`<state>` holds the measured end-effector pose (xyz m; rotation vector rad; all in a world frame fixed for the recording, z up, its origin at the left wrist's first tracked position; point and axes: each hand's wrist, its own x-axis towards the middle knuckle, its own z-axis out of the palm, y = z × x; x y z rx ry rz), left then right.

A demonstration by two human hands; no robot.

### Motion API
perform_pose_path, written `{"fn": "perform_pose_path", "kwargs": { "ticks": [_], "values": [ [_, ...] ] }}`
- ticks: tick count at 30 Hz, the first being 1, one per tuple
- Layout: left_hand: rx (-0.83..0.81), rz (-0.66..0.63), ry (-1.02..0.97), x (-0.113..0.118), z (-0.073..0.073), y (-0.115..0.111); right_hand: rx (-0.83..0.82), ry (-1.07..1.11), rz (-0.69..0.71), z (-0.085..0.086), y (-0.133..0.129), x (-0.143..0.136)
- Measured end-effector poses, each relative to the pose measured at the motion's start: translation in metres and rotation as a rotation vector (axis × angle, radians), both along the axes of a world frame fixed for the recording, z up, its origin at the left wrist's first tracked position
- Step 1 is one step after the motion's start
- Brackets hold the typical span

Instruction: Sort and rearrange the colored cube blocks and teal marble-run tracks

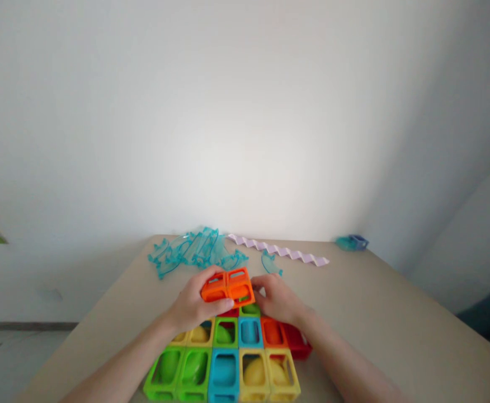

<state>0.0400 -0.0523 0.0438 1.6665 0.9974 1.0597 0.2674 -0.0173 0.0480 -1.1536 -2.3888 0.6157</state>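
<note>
My left hand [198, 302] grips a pair of joined orange cube frames [228, 286], its thumb across their near side. The pair is tilted and held above the far end of a block build. My right hand [276, 296] has its fingers curled at the right side of the orange pair; what its fingertips hold, if anything, is hidden. Beneath both hands lies the build of hollow cubes in rows, with green cubes [194, 366], blue cubes [224, 370], yellow cubes [255, 372] and red cubes [297, 341]. Part of its far end is covered by the hands.
Translucent teal curved pieces [198, 249] lie piled at the table's back left, with a single one [271, 262] nearer the middle. A purple and white zigzag strip [278, 250] runs along the back. A dark blue block [358, 242] sits at the back right corner of the table [379, 313].
</note>
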Motion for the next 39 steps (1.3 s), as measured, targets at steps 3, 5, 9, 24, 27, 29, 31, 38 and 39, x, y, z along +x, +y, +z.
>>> {"fn": "perform_pose_path", "kwargs": {
  "ticks": [3,5,9,24,27,29,31,38,39],
  "values": [
    [-0.019,-0.007,0.044,0.0,0.0,0.001,-0.104,-0.128,-0.013,0.01,0.002,0.021],
    [-0.043,-0.008,0.038,0.001,0.002,0.001,-0.253,-0.186,0.089,0.014,0.002,0.036],
    [-0.062,0.001,0.034,0.001,0.002,0.0,-0.437,-0.198,0.239,0.012,0.001,0.05],
    [-0.059,0.016,0.058,-0.002,0.001,0.001,-0.377,-0.062,0.28,0.006,-0.003,0.041],
    [-0.057,0.006,0.053,-0.003,0.0,0.002,-0.396,-0.006,0.293,0.003,0.001,0.044],
    [-0.053,0.013,0.053,-0.004,-0.001,0.002,-0.426,0.05,0.336,0.003,0.006,0.05],
    [-0.049,0.02,0.054,-0.003,-0.002,0.002,-0.421,0.129,0.369,0.003,0.011,0.057],
    [-0.095,0.018,0.007,-0.002,0.0,0.001,-0.448,0.389,0.252,-0.003,0.017,0.065],
    [-0.093,0.018,0.002,-0.002,0.0,0.001,-0.439,0.391,0.249,-0.004,0.017,0.064]
  ]
}}
